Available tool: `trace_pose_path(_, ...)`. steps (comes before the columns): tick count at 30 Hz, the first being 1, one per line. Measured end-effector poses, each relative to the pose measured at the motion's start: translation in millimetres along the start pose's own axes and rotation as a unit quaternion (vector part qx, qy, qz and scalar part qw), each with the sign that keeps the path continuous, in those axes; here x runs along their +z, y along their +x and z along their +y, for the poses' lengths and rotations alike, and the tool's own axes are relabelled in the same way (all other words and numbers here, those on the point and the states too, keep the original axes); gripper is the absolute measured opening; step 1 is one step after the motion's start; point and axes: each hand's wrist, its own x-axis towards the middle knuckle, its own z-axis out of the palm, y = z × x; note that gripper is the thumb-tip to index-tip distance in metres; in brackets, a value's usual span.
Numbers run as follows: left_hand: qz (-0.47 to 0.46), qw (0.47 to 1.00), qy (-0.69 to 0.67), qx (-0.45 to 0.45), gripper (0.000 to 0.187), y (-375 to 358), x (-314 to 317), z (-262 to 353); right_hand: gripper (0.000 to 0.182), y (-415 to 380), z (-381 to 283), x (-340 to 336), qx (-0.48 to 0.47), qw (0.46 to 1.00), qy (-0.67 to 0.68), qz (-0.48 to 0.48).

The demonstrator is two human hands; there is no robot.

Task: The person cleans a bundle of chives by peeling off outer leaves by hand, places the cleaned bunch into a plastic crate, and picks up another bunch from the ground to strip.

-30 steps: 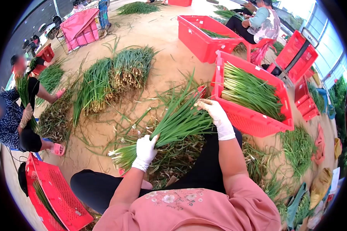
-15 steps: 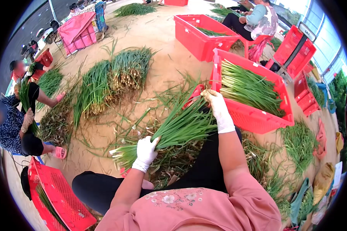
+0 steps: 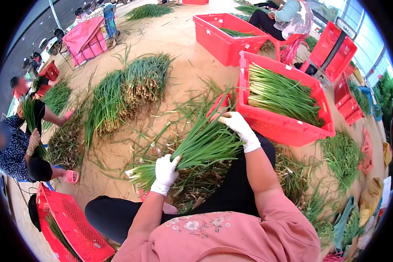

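My left hand (image 3: 165, 171), in a white glove, is closed around a bunch of chives (image 3: 205, 146) near the pale stalk ends. The stalks point left and the long green leaves fan up and right across my lap. My right hand (image 3: 239, 126), also gloved, reaches over the upper leaves with its fingers extended and lying against them. Whether it pinches any single leaf is hard to see. Just beyond it stands a red crate (image 3: 288, 135) with chives (image 3: 284, 96) laid inside in one direction. Loose trimmings (image 3: 201, 181) lie beneath the bunch.
Heaped chives (image 3: 126, 94) lie on the floor ahead. Another red crate (image 3: 225, 46) is farther back, near a seated person (image 3: 288, 22). At left, a person (image 3: 13, 146) holds chives. A red crate (image 3: 74, 222) stands at lower left, with scattered greens (image 3: 340, 159) at right.
My right hand has come down and left from beside the crate onto the leaves, its fingers straightening. My left hand keeps its hold on the bunch. The view has shifted slightly.
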Motion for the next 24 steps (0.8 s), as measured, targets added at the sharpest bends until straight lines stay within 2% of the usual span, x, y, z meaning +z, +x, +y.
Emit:
trace_pose_path(1,0.000,1.000,-0.002,-0.002,0.059,-0.6,-0.2,-0.1,0.043,5.6,4.3,4.3,0.023,0.998,0.059,0.026)
trace_pose_path(3,-0.003,1.000,-0.001,-0.001,0.059,-1.1,-1.2,-0.8,0.035,-0.6,-9.1,1.2,-0.023,0.990,0.099,0.099)
trace_pose_path(6,0.000,1.000,0.002,0.009,0.058,-1.9,0.6,-0.9,0.035,-8.3,-23.3,-4.7,-0.008,0.994,0.045,0.098)
trace_pose_path(8,0.003,1.000,0.006,0.012,0.056,-1.0,-0.6,0.3,0.033,-3.9,-16.0,-3.4,0.030,0.992,0.124,-0.003)
trace_pose_path(11,-0.004,1.000,0.001,0.013,0.056,-0.5,-2.5,1.3,0.033,11.6,10.6,6.5,0.028,0.992,0.120,-0.033)
trace_pose_path(12,-0.005,1.000,0.001,0.015,0.056,-0.4,-2.3,1.1,0.030,12.7,16.7,7.1,-0.002,0.997,0.079,-0.020)
trace_pose_path(16,-0.010,1.000,0.006,0.019,0.058,0.1,-1.6,-1.2,0.028,18.8,33.7,11.4,-0.003,1.000,-0.003,0.014)
trace_pose_path(17,-0.007,1.000,0.011,0.022,0.059,0.1,-1.8,-2.1,0.025,4.0,19.6,8.3,-0.058,0.984,-0.140,0.094)
trace_pose_path(18,-0.008,1.000,0.011,0.023,0.059,0.9,-3.3,-2.6,0.023,-4.2,11.8,6.9,-0.111,0.940,-0.274,0.172)
trace_pose_path(19,-0.004,1.000,0.007,0.015,0.061,2.4,-5.3,-3.2,0.019,-0.9,20.3,5.4,-0.168,0.883,-0.345,0.271)
trace_pose_path(21,-0.001,1.000,0.002,0.007,0.062,1.3,-6.2,-5.7,0.021,-2.7,17.1,-15.0,-0.142,0.859,-0.317,0.378)
trace_pose_path(23,-0.009,0.999,-0.006,-0.047,0.063,-2.5,-3.9,-14.9,0.022,-1.1,21.2,-40.0,-0.058,0.892,-0.211,0.395)
trace_pose_path(24,0.023,0.998,-0.011,-0.060,0.063,-3.7,-1.5,-19.1,0.021,-2.6,24.6,-50.7,-0.065,0.893,-0.134,0.425)
